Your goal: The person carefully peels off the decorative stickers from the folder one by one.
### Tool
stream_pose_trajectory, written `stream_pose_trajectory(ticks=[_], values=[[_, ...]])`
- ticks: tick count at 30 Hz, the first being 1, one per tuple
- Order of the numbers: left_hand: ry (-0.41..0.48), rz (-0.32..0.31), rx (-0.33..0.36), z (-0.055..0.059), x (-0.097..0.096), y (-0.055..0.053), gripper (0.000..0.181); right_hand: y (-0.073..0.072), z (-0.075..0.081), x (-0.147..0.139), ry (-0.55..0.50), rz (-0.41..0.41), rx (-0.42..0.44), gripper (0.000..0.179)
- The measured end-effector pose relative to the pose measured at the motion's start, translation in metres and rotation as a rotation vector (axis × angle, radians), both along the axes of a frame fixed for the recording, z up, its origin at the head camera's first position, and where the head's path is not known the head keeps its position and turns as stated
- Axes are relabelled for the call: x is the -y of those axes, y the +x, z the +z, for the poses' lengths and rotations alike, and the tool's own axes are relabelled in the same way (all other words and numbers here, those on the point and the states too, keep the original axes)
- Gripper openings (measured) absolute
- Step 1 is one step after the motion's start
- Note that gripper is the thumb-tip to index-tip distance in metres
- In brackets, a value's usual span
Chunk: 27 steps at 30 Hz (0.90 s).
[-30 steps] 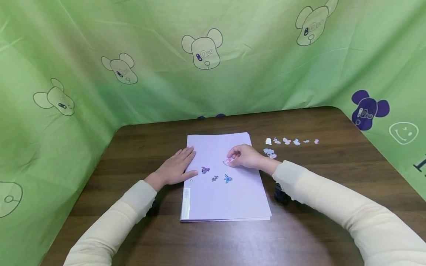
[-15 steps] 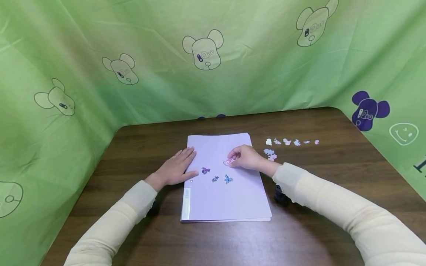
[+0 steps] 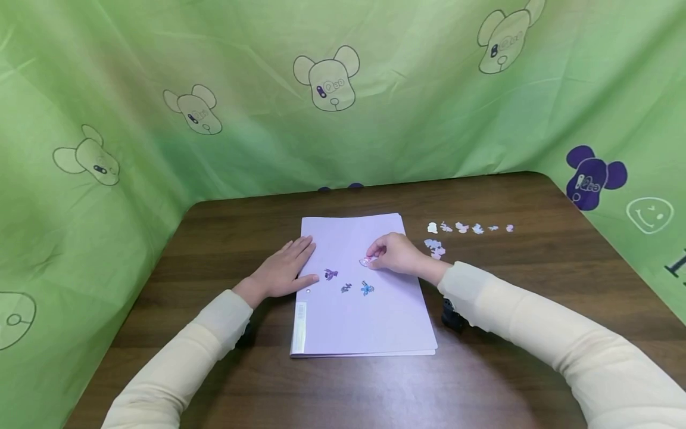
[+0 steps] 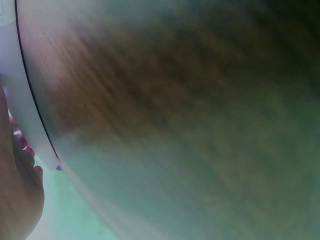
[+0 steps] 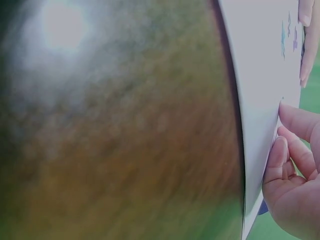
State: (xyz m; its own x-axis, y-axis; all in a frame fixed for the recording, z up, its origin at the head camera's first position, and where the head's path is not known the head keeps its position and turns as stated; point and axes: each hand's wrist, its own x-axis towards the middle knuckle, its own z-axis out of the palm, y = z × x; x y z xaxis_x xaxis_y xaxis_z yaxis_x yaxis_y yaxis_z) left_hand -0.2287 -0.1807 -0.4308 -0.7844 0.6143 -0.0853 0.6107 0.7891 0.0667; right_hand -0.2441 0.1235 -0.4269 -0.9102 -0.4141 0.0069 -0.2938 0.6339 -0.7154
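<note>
Green curtain point(image 3: 241, 164) printed with mouse-like heads fills the top and sides of the head view, behind a dark wood table point(image 3: 370, 390). Hardly anything has changed over the last second: the right hand point(image 3: 401, 254) has stayed at its spot right of centre and the left hand point(image 3: 281, 271) has stayed flat on the left edge of the pale booklet point(image 3: 370, 328). For the work, I judge this a steady moment, the piece not yet let go. That pink cut-out point(image 3: 365, 262) lies at the middle of the frame, pinched between the right thumb and fingers, its left end poking out past the fingertips; the right wrist view does not show it clearly. Just below it sit a blue figure point(image 3: 367, 288), a small grey figure point(image 3: 346, 288) and, further left, a purple figure point(image 3: 330, 274)
</note>
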Motion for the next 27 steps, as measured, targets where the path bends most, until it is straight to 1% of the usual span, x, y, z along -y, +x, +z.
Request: stream_pose_trajectory(ticks=[5, 10, 14, 18, 24, 27], values=[[-0.007, 0.005, 0.005, -0.0009, 0.0006, 0.0010, 0.086, -0.0010, -0.0017, 0.0013, -0.007, 0.008, 0.015, 0.015], [-0.009, -0.002, -0.007, -0.0019, 0.0012, 0.0012, 0.086, -0.0008, -0.0018, 0.0017, -0.005, 0.012, 0.022, 0.013], [-0.013, -0.001, -0.007, -0.0019, 0.0016, 0.0010, 0.087, 0.0004, -0.0026, 0.0021, 0.020, 0.046, -0.002, 0.006], [-0.017, -0.003, -0.009, -0.0014, 0.0020, 0.0008, 0.086, 0.0014, -0.0027, 0.0017, 0.036, 0.076, -0.017, 0.004], [-0.027, 0.000, -0.008, -0.0017, 0.0011, -0.0007, 0.087, -0.0007, -0.0026, -0.0024, 0.001, 0.065, 0.004, 0.005], [-0.029, 0.004, -0.005, -0.0017, 0.0004, -0.0010, 0.087, -0.0018, -0.0026, -0.0043, -0.025, 0.047, 0.016, 0.006]])
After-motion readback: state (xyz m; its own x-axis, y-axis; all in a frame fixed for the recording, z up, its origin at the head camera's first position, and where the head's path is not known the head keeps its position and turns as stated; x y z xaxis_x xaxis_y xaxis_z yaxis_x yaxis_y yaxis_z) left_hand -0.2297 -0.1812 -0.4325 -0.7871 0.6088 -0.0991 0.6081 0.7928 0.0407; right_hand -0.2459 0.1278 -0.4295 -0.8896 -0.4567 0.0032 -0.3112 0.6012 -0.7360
